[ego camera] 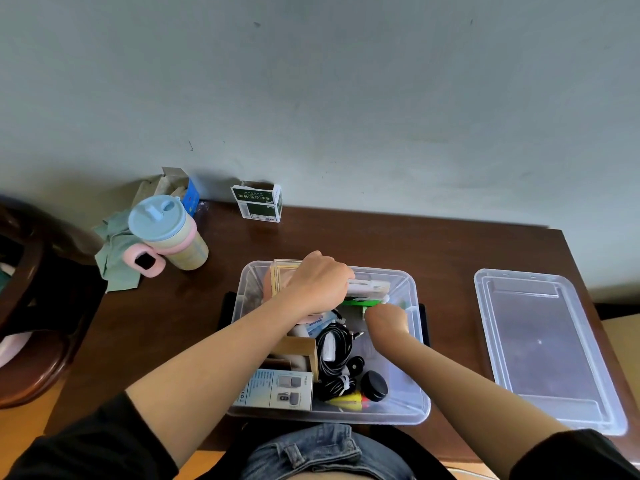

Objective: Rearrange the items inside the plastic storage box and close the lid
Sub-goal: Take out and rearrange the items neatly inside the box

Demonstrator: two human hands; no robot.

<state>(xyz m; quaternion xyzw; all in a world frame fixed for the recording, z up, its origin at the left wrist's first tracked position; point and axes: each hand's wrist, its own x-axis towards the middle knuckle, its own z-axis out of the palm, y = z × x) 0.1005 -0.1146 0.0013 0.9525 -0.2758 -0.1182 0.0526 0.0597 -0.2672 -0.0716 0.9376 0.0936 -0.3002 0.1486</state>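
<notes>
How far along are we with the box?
Lid is off, lying on the table right of the box. Both hands, left and right, are inside at the far end, sorting items. Left to do: finish arranging, then close the lid.
</notes>
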